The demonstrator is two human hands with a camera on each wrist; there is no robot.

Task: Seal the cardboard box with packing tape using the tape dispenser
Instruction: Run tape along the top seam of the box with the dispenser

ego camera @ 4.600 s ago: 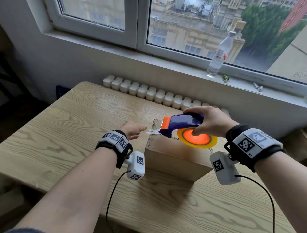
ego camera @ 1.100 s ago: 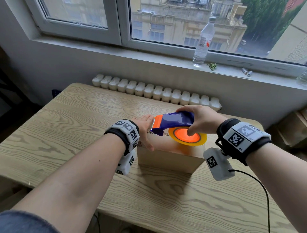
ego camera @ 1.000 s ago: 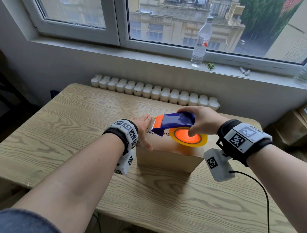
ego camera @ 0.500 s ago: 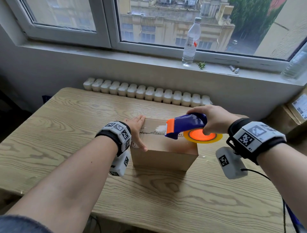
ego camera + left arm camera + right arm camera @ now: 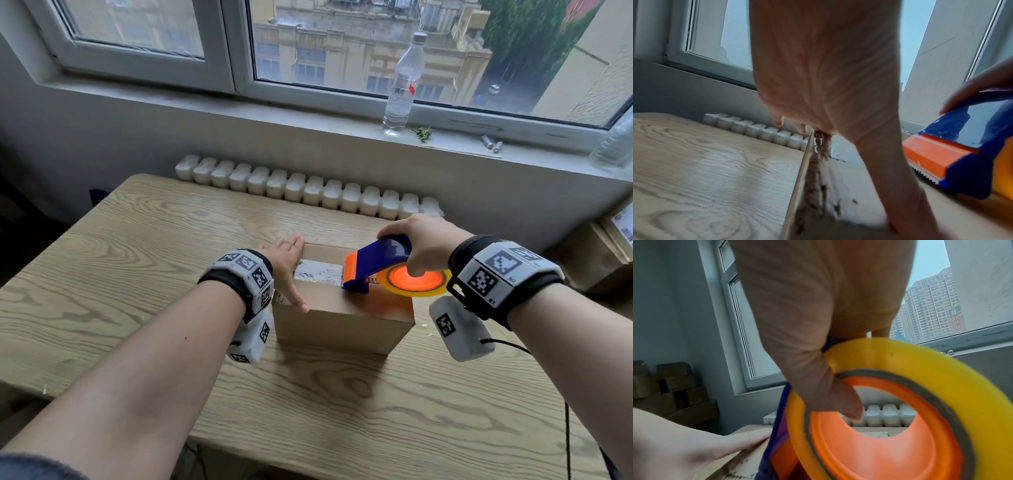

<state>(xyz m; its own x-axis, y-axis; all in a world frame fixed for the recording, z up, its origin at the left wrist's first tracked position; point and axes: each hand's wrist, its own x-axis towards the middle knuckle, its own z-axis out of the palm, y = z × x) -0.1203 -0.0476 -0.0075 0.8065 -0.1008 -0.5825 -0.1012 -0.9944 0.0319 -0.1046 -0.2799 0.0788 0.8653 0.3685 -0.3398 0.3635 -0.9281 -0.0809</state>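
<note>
A brown cardboard box stands on the wooden table. A strip of clear tape lies along its top seam from the left edge. My left hand lies flat with straight fingers on the box's left end, thumb on the top. My right hand grips the blue and orange tape dispenser, whose yellow tape roll sits over the box's right half. The dispenser's orange blade end rests on the box top. In the right wrist view my thumb hooks into the roll's orange core.
A white radiator runs behind the table's far edge. A clear plastic bottle stands on the windowsill. Cardboard boxes are stacked on the floor at the right. A cable trails from my right wrist.
The dispenser has slid rightward along the box top, leaving a longer strip of tape behind it. My left hand stays pressed on the box's left end.
</note>
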